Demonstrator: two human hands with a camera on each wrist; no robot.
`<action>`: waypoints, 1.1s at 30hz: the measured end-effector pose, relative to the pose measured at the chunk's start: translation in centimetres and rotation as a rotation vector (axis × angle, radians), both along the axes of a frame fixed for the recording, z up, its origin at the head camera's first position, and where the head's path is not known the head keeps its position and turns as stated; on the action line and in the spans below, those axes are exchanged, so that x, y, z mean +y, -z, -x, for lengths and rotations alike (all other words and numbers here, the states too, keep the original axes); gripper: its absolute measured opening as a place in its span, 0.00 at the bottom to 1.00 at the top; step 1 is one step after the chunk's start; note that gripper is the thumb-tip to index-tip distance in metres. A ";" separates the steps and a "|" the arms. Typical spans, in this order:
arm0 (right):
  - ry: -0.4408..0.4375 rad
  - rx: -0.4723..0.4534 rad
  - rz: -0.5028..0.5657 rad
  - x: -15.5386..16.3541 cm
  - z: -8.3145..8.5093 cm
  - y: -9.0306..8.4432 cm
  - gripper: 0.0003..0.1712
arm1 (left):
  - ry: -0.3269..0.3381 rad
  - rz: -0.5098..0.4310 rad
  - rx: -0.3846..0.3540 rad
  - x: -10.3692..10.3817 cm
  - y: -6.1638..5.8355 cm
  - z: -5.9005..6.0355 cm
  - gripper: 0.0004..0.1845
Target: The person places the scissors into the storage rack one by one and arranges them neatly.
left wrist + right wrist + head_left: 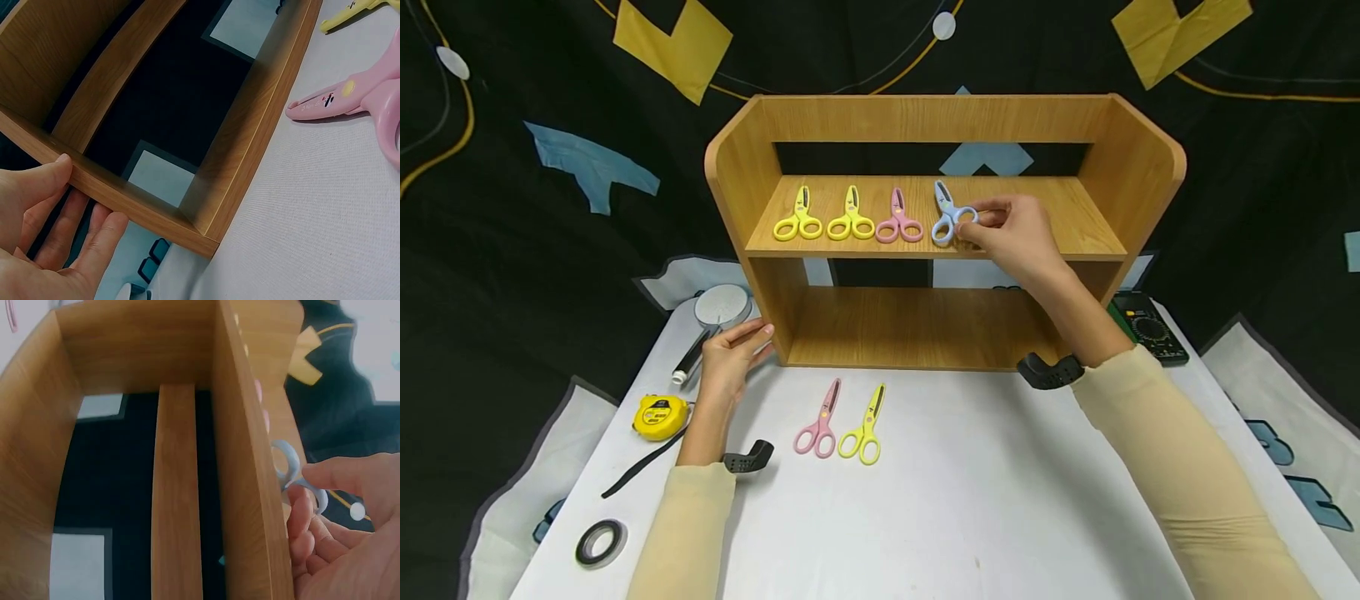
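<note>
My right hand (pixel 1018 237) pinches a handle loop of the light blue scissors (pixel 945 208) at the upper board of a wooden shelf (pixel 947 117). In the right wrist view, the thumb and fingers meet at one loop of these scissors (pixel 287 456); their blades are hidden behind the board. Left of them on that board lie pink scissors (pixel 898 218) and two yellow pairs, blades pointing back. With fairly straight fingers, my left hand (pixel 56 231) touches the shelf's left side panel near its front edge. Pink scissors (pixel 820 425) and yellow scissors (pixel 866 429) lie on the table before the shelf.
Left of the shelf are a round white-headed tool with a black handle (pixel 691 354), a yellow tape measure (pixel 659 417), a black strap (pixel 643 465) and a tape roll (pixel 600 543). A multimeter (pixel 1150 327) lies at the right. Dark cloth hangs behind the white table (pixel 970 500).
</note>
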State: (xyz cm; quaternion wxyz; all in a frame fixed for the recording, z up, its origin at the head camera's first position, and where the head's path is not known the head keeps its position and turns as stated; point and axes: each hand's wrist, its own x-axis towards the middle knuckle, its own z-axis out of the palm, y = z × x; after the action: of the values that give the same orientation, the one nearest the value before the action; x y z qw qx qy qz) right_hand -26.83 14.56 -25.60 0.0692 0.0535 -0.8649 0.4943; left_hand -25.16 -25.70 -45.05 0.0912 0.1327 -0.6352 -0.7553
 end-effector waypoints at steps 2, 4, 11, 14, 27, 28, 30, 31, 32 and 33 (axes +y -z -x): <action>0.010 -0.009 -0.040 -0.2 0.5 -0.1 0.24 | 0.000 0.005 0.002 0.0 0.1 -0.1 0.25; 0.019 -0.012 -0.090 -0.3 1.0 -0.1 0.24 | 0.001 0.003 0.003 -0.1 0.1 -0.1 0.25; 0.000 -0.010 -0.220 -0.4 1.3 0.0 0.21 | 0.002 -0.031 0.014 0.0 0.1 0.0 0.18; -0.010 -0.002 -0.250 -0.4 1.2 0.0 0.21 | 0.002 -0.034 0.026 0.0 0.1 0.0 0.16; -0.032 0.199 -0.149 0.6 -2.6 0.6 0.23 | 0.011 -0.042 0.033 -0.1 0.2 0.0 0.16; -0.038 0.213 -0.146 0.7 -3.2 0.7 0.22 | 0.012 -0.040 0.028 -0.1 0.2 0.0 0.18; -0.055 0.243 -0.138 0.9 -4.5 1.1 0.20 | 0.014 -0.038 0.023 -0.1 0.2 0.0 0.19; -0.063 0.250 -0.134 1.0 -5.2 1.4 0.20 | 0.015 -0.036 0.022 -0.1 0.1 0.1 0.20; -0.070 0.247 -0.130 1.1 -5.9 1.6 0.19 | 0.017 -0.035 0.020 -0.1 0.1 0.1 0.21; -0.081 0.243 -0.127 1.2 -6.5 1.9 0.19 | 0.017 -0.031 0.018 -0.1 0.1 0.1 0.21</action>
State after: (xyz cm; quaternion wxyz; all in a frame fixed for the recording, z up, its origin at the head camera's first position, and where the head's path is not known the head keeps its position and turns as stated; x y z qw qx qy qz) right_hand -20.33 15.73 -27.49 0.1497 0.1523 -0.8768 0.4308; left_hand -25.24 -25.76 -45.13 0.0882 0.1218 -0.6237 -0.7671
